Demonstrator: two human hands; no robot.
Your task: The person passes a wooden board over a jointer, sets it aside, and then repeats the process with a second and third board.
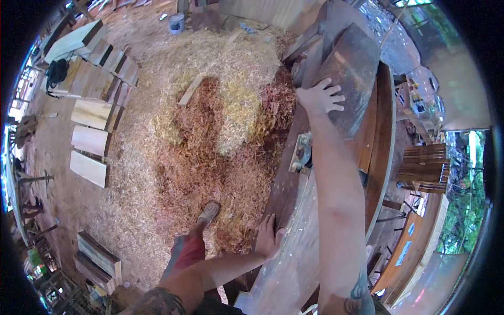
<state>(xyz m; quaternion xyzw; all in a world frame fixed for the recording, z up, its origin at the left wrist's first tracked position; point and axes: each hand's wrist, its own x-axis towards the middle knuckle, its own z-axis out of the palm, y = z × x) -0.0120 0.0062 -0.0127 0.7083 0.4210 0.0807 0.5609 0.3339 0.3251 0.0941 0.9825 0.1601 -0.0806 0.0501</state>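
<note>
At the upper right, my right hand [321, 98] is stretched forward with its fingers spread, over the near edge of a dark flat panel [349, 68]. My left hand [269, 239] rests on the edge of a long wooden workbench [289, 257], fingers apart and nothing held. Between the two hands, a small metal fitting [301, 152] sits at the bench's left edge. Long reddish-brown boards [380, 142] run along the right side of the bench. Whether my right palm touches the panel is hard to tell.
Wood shavings [210, 152] cover the floor left of the bench, where my foot [209, 211] stands. Stacked wood blocks [89, 79] lie at the left, more timber [98, 260] at the lower left. A bucket [177, 23] is at the top, slatted wood [423, 164] at the right.
</note>
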